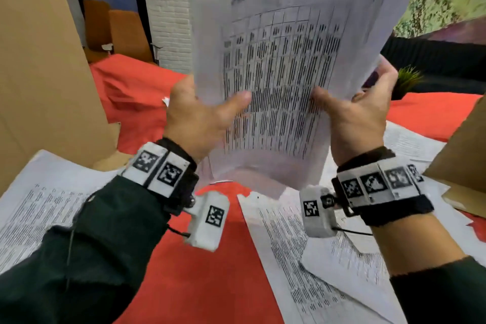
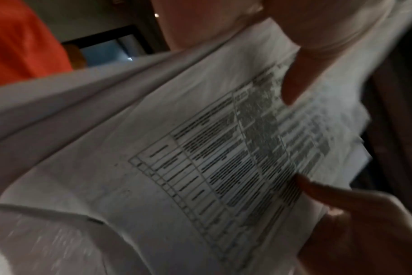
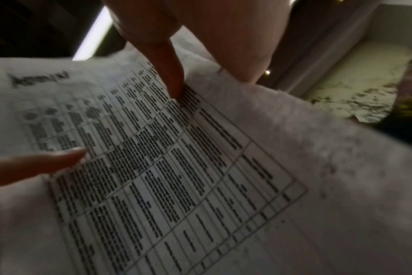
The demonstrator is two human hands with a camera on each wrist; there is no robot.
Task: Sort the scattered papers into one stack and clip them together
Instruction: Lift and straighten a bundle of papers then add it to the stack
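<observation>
Both forearms raised from the lower corners of the head view toward frame centre, dark sleeves pushed back from marker-covered wristbands. Left hand (image 1: 200, 118) left of centre, thumb stretched rightward across the front of the sheaf of papers (image 1: 284, 66), fingers hidden behind. Right hand (image 1: 355, 118) right of centre, thumb pressed on the front, fingers curled behind the right edge.

No legible text; blurred heading and table print on the held papers (image 1: 284, 60).
</observation>
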